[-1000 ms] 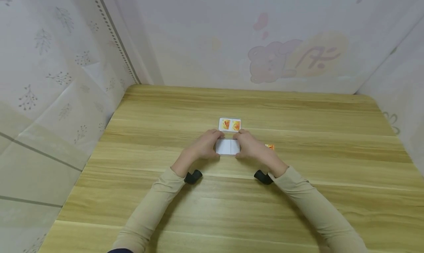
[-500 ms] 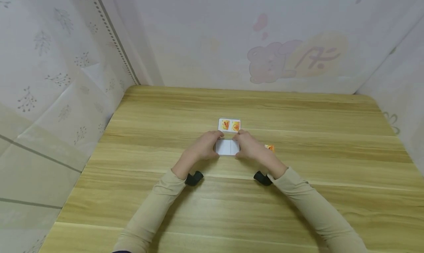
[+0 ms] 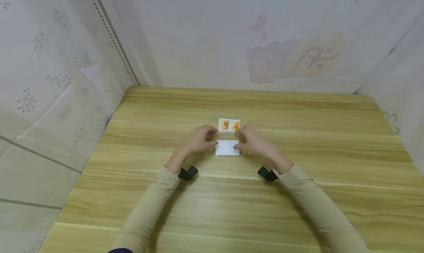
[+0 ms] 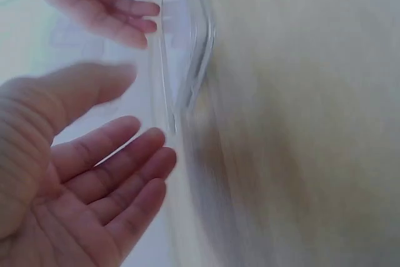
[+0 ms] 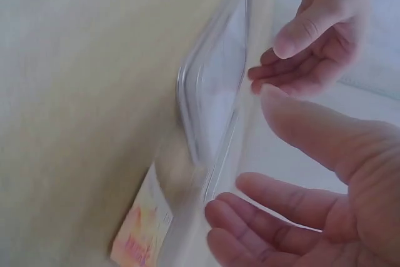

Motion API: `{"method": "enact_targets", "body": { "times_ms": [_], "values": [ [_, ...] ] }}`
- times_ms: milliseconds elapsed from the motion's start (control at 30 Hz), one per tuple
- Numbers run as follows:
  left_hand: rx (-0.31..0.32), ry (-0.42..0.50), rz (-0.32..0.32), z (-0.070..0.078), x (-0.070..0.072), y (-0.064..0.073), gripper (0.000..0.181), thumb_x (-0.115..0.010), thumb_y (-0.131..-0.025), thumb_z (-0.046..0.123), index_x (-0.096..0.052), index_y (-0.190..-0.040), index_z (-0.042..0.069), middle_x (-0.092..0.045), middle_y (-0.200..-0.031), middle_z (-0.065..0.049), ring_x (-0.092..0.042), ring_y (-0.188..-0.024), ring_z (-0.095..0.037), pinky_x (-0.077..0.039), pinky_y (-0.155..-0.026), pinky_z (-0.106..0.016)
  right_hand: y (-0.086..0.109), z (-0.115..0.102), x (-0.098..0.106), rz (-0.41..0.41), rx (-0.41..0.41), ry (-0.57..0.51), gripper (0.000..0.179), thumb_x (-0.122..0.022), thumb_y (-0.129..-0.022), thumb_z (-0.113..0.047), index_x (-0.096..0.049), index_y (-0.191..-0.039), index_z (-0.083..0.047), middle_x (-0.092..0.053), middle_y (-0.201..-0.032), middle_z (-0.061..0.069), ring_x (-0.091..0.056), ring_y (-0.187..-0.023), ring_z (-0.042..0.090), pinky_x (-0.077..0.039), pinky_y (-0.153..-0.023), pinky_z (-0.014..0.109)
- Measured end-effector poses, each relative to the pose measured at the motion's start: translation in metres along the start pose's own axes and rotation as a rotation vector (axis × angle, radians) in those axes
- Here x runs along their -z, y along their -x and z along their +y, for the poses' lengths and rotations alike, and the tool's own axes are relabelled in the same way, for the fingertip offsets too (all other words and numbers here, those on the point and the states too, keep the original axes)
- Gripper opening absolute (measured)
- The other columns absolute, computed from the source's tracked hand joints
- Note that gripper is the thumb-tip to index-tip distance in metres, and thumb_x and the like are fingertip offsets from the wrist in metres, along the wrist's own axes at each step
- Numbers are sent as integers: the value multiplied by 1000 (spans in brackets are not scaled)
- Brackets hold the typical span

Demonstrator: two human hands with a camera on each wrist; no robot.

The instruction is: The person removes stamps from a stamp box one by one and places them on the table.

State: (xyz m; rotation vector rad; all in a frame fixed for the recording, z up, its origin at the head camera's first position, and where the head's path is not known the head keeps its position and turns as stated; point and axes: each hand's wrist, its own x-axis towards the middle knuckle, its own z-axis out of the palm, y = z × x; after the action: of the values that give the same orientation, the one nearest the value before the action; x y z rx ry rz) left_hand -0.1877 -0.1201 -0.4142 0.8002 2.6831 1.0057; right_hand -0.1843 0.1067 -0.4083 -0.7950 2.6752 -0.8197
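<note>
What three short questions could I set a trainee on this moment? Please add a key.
1. True or false: the left hand and the right hand are both free, gripping nothing.
2. Which lies farther back in the head view: (a) the white-faced panel or (b) the panel with orange pictures?
3. Fill in: the orange-printed slip shows in the ____ wrist view.

Key: 1 true; 2 b; 3 right.
</note>
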Motion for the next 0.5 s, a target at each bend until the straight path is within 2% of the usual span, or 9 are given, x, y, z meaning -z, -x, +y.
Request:
{"method": "enact_targets", "body": {
  "times_ms": [100,200,333,500],
  "values": [
    [17,41,65,-5,3,-7,34,-68,-83,5,-58,-111,-12,-62,-107,-22,-59,-100,-32,-49,-89,-38,-5,6,3,38,7,-8,47,-72,-82,-15,-56,-117,13,-60,-108,24,-57,-94,32,-49,-81,42],
    [45,64,99,-9,5,-15,41,-69,-82,5,-55,-115,-14,-60,-109,-24,-57,-102,-34,-47,-90,-38,-11,10,5,77,5,-16,43,-70,-83,-13,-57,-114,13,-61,-104,24,-58,-93,34,-50,-79,43],
    [99,49,94,-14,6,-28,54,-73,-79,8,-50,-122,-14,-57,-110,-24,-53,-103,-33,-45,-91,-38,-19,14,7,127,-12,-45,44,-70,-82,-11,-56,-115,14,-58,-107,27,-56,-96,37,-50,-81,44],
    [154,22,47,-18,9,-40,67,-77,-75,12,-45,-127,-14,-54,-110,-23,-50,-101,-31,-43,-90,-38,-27,16,9,158,-66,-62,51,-72,-80,-12,-53,-121,12,-55,-115,27,-53,-102,37,-47,-86,45]
  ]
}}
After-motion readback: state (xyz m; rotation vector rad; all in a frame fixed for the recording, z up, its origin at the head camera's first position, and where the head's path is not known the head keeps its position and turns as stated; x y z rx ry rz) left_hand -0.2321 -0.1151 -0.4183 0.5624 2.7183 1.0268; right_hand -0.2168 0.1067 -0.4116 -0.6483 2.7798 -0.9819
